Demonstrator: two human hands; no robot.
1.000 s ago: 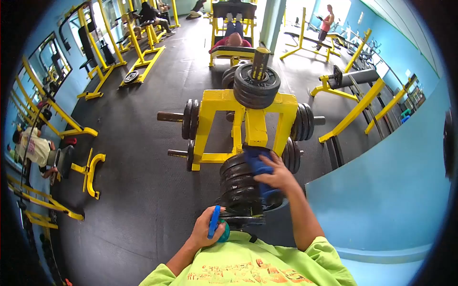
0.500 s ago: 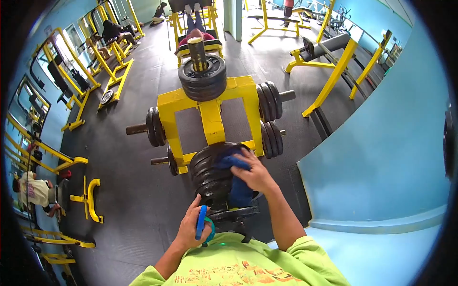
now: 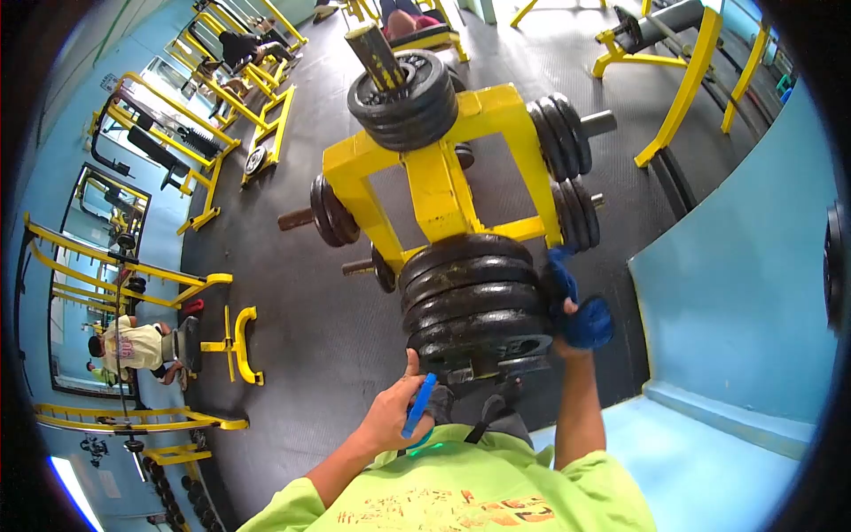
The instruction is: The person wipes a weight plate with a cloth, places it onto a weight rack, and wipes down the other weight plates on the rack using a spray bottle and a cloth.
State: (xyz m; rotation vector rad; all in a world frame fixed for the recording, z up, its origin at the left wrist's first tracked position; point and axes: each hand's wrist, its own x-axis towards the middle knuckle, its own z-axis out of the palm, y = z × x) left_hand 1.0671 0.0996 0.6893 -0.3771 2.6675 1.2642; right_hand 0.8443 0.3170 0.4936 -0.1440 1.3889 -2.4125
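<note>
My left hand [image 3: 396, 410] is wrapped round a spray bottle with a blue trigger [image 3: 418, 406], its thumb close to the lower left of the near stack of black weight plates [image 3: 474, 306]. That stack hangs on the front of a yellow plate rack [image 3: 439, 195] and looks shiny. At the stack's right side, my right hand [image 3: 570, 337] holds a dark blue cloth [image 3: 585, 321], which covers most of the fingers. Another plate stack [image 3: 403, 102] lies round the upright post on top of the rack.
More plates [image 3: 560, 137] sit on side pegs, whose ends stick out left and right. A blue wall [image 3: 727, 293] stands on the right. A person [image 3: 137, 344] sits at a machine on the left; another lies on a bench [image 3: 425, 40] beyond the rack.
My right hand and the cloth have moved from the front of the near stack to its right side. My left hand still holds the bottle. The view has shifted.
</note>
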